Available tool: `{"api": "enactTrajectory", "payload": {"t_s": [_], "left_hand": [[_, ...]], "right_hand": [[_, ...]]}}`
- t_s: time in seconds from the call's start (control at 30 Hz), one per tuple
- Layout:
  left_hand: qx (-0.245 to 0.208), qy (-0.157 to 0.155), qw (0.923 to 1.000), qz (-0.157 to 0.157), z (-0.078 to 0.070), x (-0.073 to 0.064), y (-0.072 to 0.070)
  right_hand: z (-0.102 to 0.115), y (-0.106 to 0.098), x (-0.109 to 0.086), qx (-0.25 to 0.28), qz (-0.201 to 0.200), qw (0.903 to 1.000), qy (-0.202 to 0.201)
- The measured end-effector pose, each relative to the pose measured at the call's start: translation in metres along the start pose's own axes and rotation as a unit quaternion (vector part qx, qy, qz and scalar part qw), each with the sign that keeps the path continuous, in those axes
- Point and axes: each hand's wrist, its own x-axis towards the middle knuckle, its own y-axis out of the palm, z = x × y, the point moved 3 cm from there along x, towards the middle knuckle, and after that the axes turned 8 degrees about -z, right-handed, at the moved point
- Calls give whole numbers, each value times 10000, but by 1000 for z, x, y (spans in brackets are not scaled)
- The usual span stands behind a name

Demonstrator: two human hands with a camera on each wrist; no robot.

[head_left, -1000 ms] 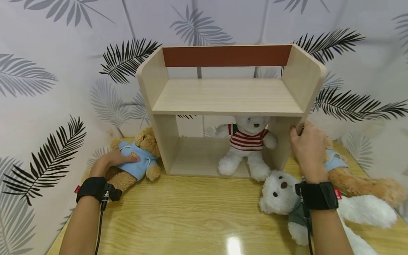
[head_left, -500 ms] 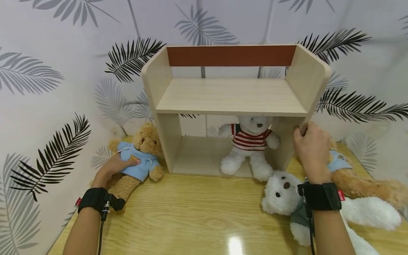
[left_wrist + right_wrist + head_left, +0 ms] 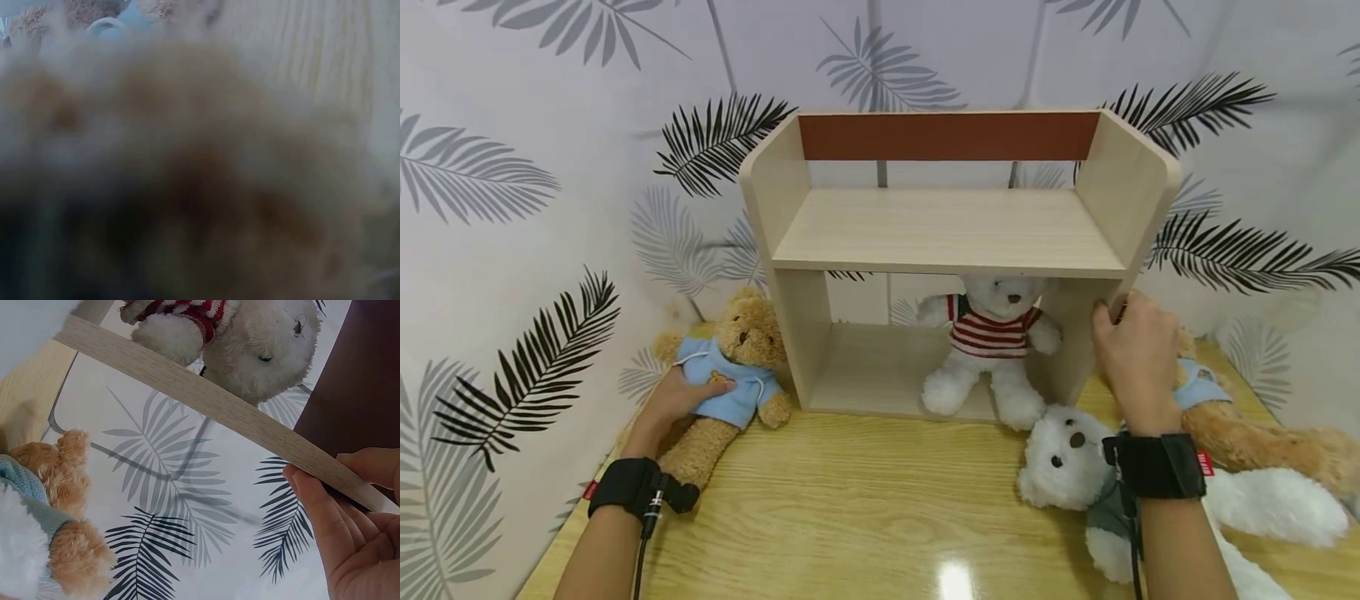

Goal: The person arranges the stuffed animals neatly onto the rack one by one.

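My left hand holds a brown teddy bear in a blue hoodie around its body, thumb across the front, other fingers hidden behind. That bear leans against the outer left side of a pale wooden shelf. With my right hand I grip the shelf's right side panel; in the right wrist view the thumb and fingers pinch the panel edge from both sides. Inside the lower compartment sits a white teddy bear in a red-striped shirt. Blurred brown fur fills most of the left wrist view.
A white bear in a dark green top lies on the wooden table at the right, partly under my right forearm. Behind it lies another brown bear in blue. A leaf-patterned wall covering stands close behind the shelf.
The brown bear at the left has been tilted more upright against the shelf side by my left hand. My right hand keeps its grip on the panel. The head view has shifted slightly.
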Motion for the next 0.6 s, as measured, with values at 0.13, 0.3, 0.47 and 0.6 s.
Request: {"api": "enactTrajectory", "payload": {"t_s": [0.13,0.3,0.47,0.6], "left_hand": [[192,-49,9998,-20,2,-5,1],[290,-39,9994,-172,1,-10,2],[130,-3,9992,-375,-1,-15,2],[32,64,9990,-441,-1,-17,2]], "right_hand": [[0,0,0,-1,-29,10000,-54],[0,-1,0,-7,-21,10000,-44],[-1,0,0,-37,-14,10000,-20],[-1,-1,1,-30,-13,10000,7]]}}
